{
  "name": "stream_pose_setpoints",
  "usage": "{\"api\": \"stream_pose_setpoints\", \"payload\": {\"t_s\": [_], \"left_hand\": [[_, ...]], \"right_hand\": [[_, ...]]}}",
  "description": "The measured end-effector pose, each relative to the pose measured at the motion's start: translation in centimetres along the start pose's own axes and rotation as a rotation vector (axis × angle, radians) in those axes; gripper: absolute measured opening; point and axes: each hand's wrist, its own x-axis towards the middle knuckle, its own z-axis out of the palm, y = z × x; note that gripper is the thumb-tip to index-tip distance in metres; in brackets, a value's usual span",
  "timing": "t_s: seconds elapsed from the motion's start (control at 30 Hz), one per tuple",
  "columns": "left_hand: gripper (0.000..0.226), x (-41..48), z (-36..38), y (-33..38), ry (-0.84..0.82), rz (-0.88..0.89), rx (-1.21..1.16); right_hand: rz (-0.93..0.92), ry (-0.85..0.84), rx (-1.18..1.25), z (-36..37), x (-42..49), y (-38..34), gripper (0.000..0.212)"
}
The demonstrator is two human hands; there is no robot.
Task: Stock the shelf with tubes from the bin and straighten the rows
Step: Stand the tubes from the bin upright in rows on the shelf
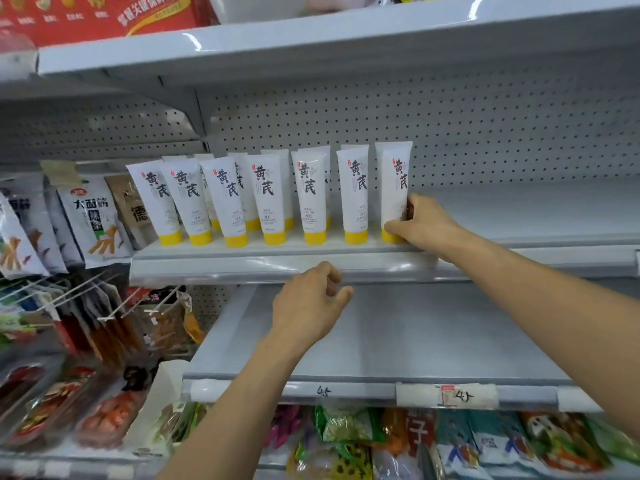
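Several white tubes (pixel 266 199) with yellow caps and black lettering stand cap-down in two rows on the middle shelf (pixel 242 265). My right hand (pixel 420 221) grips the lower part of the rightmost tube (pixel 394 181), which stands at the shelf's front edge. My left hand (pixel 308 303) hovers just below that shelf's front lip, fingers loosely curled, holding nothing. The front-row tubes on the left lean slightly. No bin is in view.
To the right of the tubes the middle shelf is bare. The shelf below (pixel 398 334) holds nothing and carries price labels (pixel 450 394). Snack packets (pixel 93 220) hang on pegs at the left. Bagged goods (pixel 485 441) fill the bottom shelf. A red box (pixel 104 15) sits up top.
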Motion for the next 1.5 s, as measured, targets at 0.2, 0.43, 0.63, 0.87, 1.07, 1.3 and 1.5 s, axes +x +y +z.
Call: {"api": "stream_pose_setpoints", "payload": {"t_s": [0.2, 0.43, 0.63, 0.87, 1.07, 1.3, 1.5], "left_hand": [[0.023, -1.7, -0.5, 0.3, 0.007, 0.019, -0.07], [0.033, -6.3, 0.3, 0.3, 0.029, 0.0, -0.122], [0.03, -11.7, 1.6, -5.2, -0.034, -0.179, -0.134], [0.023, -17.8, 2.9, -17.6, -0.137, -0.566, -0.168], [0.017, -21.2, 6.5, -29.5, -0.23, -0.84, -0.258], [0.004, -26.0, 15.0, -43.5, -0.447, -1.183, -0.32], [0.039, -27.5, 23.9, -46.3, -0.682, -1.183, -0.234]], "right_hand": [[-0.05, 0.241, -0.176, -0.4, -3.5, 1.2, 0.04], [-0.261, 0.054, -0.311, 2.1, -11.2, 3.0, 0.03], [-0.219, -0.221, -0.35, 7.2, -15.2, 5.0, 0.03], [-0.155, -0.56, -0.285, 18.7, -18.5, 7.1, 0.022], [-0.07, -0.809, -0.237, 32.4, -19.9, 8.5, 0.015], [-0.008, -1.087, -0.335, 49.8, -22.2, 12.6, 0.022], [-0.087, -1.107, -0.484, 60.3, -23.0, 16.7, 0.04]]}}
